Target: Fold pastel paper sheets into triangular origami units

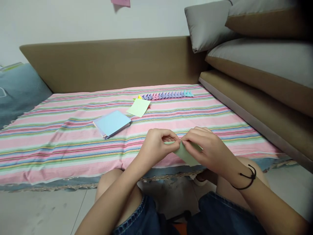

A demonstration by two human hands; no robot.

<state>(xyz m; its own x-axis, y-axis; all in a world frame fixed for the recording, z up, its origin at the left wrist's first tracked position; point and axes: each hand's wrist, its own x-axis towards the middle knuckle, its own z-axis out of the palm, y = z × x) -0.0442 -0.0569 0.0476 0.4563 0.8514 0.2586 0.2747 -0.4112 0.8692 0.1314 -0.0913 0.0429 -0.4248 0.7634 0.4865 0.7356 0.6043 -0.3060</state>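
A pale green sheet of paper (pixel 187 156) is held up between my two hands, over the front edge of the striped cloth. My left hand (pixel 160 142) pinches its upper edge with thumb and forefinger. Right beside that pinch, the thumb and fingers of my right hand (pixel 205 143) close on the same edge, the fingertips of both hands almost touching. Part of the sheet is hidden behind the fingers, so I cannot tell whether it is creased.
A stack of paper with light blue on top (pixel 112 122) lies left on the striped cloth (pixel 61 140). Farther back are another pale green sheet (pixel 139 107) and a row of folded paper pieces (pixel 168 95). Cushions (pixel 264 58) are piled at the right.
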